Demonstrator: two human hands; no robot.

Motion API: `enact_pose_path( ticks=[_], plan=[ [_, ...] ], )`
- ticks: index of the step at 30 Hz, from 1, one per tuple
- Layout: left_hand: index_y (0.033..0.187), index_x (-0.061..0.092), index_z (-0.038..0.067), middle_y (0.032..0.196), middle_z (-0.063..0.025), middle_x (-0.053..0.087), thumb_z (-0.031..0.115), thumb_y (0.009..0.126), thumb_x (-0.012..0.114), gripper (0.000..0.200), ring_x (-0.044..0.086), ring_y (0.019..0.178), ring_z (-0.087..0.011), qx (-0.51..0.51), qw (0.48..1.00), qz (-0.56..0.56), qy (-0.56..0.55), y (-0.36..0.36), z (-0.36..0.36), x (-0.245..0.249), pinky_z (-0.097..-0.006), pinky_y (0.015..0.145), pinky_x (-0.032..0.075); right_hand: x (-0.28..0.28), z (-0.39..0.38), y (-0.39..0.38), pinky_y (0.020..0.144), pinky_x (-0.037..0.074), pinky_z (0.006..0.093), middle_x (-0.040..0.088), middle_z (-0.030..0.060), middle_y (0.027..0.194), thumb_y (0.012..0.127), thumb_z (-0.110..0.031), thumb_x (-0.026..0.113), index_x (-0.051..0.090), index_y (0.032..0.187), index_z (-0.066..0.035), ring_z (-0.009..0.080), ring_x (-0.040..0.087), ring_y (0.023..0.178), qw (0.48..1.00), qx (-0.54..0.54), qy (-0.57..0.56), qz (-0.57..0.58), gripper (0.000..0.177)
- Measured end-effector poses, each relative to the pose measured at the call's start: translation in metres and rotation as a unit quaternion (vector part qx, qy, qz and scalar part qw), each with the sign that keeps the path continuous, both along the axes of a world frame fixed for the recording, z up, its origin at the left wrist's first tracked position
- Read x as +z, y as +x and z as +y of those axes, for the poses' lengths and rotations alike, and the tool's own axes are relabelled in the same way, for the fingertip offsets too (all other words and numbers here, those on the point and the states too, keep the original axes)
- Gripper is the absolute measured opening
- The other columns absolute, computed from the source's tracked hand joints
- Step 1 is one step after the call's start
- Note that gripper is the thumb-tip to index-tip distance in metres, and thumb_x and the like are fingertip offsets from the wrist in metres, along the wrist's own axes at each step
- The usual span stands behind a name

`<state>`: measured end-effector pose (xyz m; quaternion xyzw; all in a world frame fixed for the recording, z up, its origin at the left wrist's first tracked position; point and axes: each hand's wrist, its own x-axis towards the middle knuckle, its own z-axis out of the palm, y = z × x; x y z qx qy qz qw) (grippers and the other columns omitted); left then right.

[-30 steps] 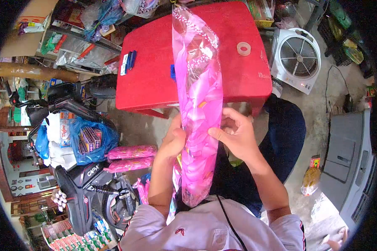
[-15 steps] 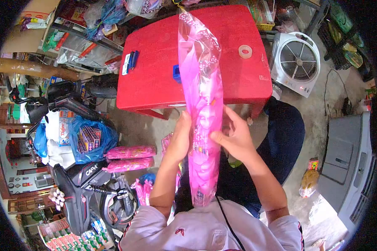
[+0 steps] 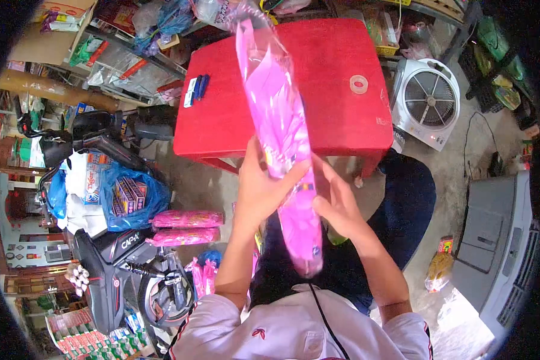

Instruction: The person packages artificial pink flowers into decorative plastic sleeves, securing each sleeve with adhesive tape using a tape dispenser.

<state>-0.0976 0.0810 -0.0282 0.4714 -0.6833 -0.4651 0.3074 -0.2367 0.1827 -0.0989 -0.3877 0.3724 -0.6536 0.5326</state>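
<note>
A long pink bouquet in a clear plastic sleeve stretches from near my chest out over the red table. Its far end leans to the left and is blurred. My left hand grips it around the middle, with the thumb lying across its top. Against its other side, slightly nearer to me, my right hand presses with thumb and fingers. The fingertips behind the wrapping are hidden.
On the red table lie a roll of clear tape and blue pens. A grey fan stands to the right. Pink wrapped bundles lie at the left beside a motorbike. A grey appliance stands at right.
The bouquet has turned, its far end swinging left and its near end right. My left hand has moved up and its thumb now crosses the wrapping. The blue object on the table is now hidden.
</note>
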Motion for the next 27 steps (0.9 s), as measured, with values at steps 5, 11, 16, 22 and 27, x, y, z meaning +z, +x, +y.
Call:
enact_pose_path(
  ticks=[5, 11, 16, 22, 27],
  plan=[
    [0.145, 0.043, -0.006, 0.124, -0.0223, 0.067, 0.032, 0.094, 0.072, 0.071, 0.067, 0.111, -0.0238, -0.033, 0.997, 0.019, -0.061, -0.011, -0.008, -0.006, -0.037, 0.095, 0.052, 0.0, 0.001, 0.0, 0.11, 0.041, 0.0371, 0.054, 0.013, 0.14, 0.082, -0.017, 0.085, 0.037, 0.151, 0.001, 0.0184, 0.052, 0.129, 0.998, -0.017, 0.04, 0.04, 0.086],
    [0.144, 0.046, -0.005, 0.123, -0.0187, 0.065, 0.028, 0.101, 0.064, 0.057, 0.065, 0.11, -0.0214, -0.031, 0.976, 0.171, 0.134, -0.003, 0.005, -0.005, -0.0338, 0.092, 0.053, -0.008, 0.01, -0.019, 0.101, 0.049, 0.0364, 0.064, 0.0114, 0.127, 0.089, -0.016, 0.072, 0.049, 0.139, 0.001, 0.0193, 0.064, 0.114, 0.976, -0.018, 0.128, -0.174, 0.057],
    [0.145, 0.046, -0.002, 0.126, -0.0134, 0.062, 0.021, 0.1, 0.067, 0.055, 0.064, 0.108, -0.0173, -0.084, 0.98, 0.143, 0.108, 0.011, 0.028, -0.032, -0.0305, 0.091, 0.053, -0.002, 0.007, -0.027, 0.101, 0.05, 0.0368, 0.065, 0.0117, 0.125, 0.093, -0.022, 0.063, 0.05, 0.137, 0.001, 0.0207, 0.065, 0.113, 0.946, -0.028, 0.107, -0.305, 0.051],
    [0.149, 0.042, -0.003, 0.138, -0.009, 0.058, 0.026, 0.1, 0.064, 0.061, 0.054, 0.126, -0.0163, -0.154, 0.928, 0.171, 0.292, 0.039, 0.06, -0.058, -0.0334, 0.109, 0.04, -0.009, 0.006, -0.026, 0.105, 0.048, 0.0417, 0.062, 0.0175, 0.134, 0.097, -0.033, 0.056, 0.048, 0.14, 0.004, 0.0272, 0.063, 0.119, 0.941, -0.055, 0.106, -0.317, 0.057],
    [0.151, 0.039, -0.002, 0.143, -0.0102, 0.054, 0.03, 0.095, 0.07, 0.072, 0.05, 0.13, -0.0168, -0.226, 0.889, 0.225, 0.328, 0.058, 0.07, -0.058, -0.034, 0.11, 0.038, -0.012, 0.005, -0.024, 0.102, 0.051, 0.0412, 0.065, 0.0136, 0.128, 0.098, -0.04, 0.059, 0.049, 0.139, 0.001, 0.0234, 0.065, 0.116, 0.942, -0.019, 0.071, -0.329, 0.059]
  ],
)
